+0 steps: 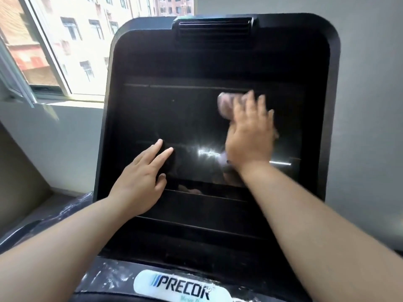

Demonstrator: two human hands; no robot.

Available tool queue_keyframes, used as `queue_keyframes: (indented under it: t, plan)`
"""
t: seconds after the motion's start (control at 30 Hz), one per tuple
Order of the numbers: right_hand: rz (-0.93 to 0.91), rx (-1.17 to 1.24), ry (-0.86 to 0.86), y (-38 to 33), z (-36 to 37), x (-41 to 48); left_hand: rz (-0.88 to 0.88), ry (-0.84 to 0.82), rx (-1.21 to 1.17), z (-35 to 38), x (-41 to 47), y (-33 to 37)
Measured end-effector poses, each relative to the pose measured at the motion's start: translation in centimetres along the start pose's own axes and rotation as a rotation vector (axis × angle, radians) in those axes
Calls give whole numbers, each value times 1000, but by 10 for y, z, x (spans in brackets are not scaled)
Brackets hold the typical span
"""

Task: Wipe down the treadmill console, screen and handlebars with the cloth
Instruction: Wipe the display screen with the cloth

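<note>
The black treadmill console (pixel 218 62) fills the middle of the head view, with its dark glossy screen (pixel 192 118) in the centre. My right hand (pixel 250 136) lies flat on the screen's right part, fingers spread, pressing a pale pinkish cloth (pixel 225 105) against the glass; the cloth shows above the fingers and below the thumb and is blurred. My left hand (pixel 141 177) rests on the screen's lower left with straight fingers and holds nothing. The handlebars are out of view.
A vent-like ridge (pixel 213 29) sits at the console's top edge. Plastic-wrapped lower housing with a white Precor label (pixel 183 284) lies at the bottom. A window (pixel 65 51) is at the upper left, a grey wall (pixel 370 105) to the right.
</note>
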State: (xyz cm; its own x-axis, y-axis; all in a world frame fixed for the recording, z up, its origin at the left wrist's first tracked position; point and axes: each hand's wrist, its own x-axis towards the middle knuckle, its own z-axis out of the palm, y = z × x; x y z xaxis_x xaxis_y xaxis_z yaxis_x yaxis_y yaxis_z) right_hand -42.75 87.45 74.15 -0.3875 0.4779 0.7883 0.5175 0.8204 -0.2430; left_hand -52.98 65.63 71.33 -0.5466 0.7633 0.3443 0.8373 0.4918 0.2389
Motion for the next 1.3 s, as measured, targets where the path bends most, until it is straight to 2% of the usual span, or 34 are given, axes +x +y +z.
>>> queue_keyframes:
  t: [0.17,0.23,0.27,0.3,0.4,0.43,0.5,0.57,0.7,0.77,0.87,0.93,1.03,1.1,1.17,1.3]
  plan:
    - [-518,59,-338,-24,3,-112,9,35,14,4,0,-2]
    - [-728,23,-434,-14,-3,-91,24,45,19,3,1,-4]
    - [-746,14,-427,-9,-5,-67,36,49,28,2,2,-7]
    - [-676,3,-406,-3,-7,-38,49,53,38,0,3,-10]
    - [-190,2,-318,6,-14,44,70,84,37,-6,8,-24]
    - [-87,-7,-263,1,-12,52,73,90,38,-8,10,-30]
    - [-2,-42,-138,-17,1,38,83,98,43,-9,15,-41]
    - [-26,-9,-94,-44,16,-10,82,103,40,-9,22,-52]
    - [-243,19,-250,-86,28,-110,136,145,36,-6,33,-66]
    - [-391,-8,-320,-82,29,-117,201,150,28,-5,38,-70]
    - [-632,-66,-405,-52,21,-78,307,159,40,-4,44,-77]
    - [-504,-89,-334,-34,13,-37,346,160,53,-2,45,-83]
    - [-34,-45,-199,-33,7,2,367,185,38,3,46,-88]
    - [183,-38,-123,-52,14,-10,375,209,17,6,44,-86]
    - [178,-33,-108,-74,21,-49,408,247,-9,10,40,-80]
    - [18,174,-388,-83,11,-122,745,245,5,27,23,-52]
